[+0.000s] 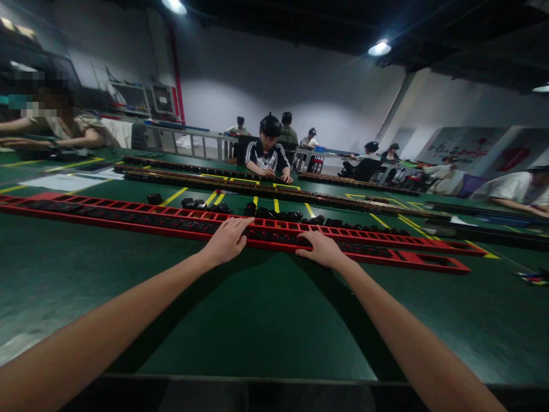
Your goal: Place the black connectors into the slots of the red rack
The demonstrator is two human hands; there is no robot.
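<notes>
Two long red frames lie side by side across the green table (257, 320). The near red frame (412, 258) holds black inserts along most of its length; its right end slots stand empty. The far red frame (128, 205) runs behind it. My left hand (227, 240) lies flat on the near frame, fingers stretched out toward the far one. My right hand (322, 248) rests palm down on the same frame a little to the right, fingers forward over the black inserts. Neither hand holds anything. Loose black parts (274, 213) sit in a row just beyond the frames.
Yellow tape lines mark the table. More long dark strips (240, 184) lie further back, where a seated person (268, 153) works opposite. Other people sit at the left (51, 129), right (518, 189) and at rear tables. A small coloured object (534, 278) lies at the right edge.
</notes>
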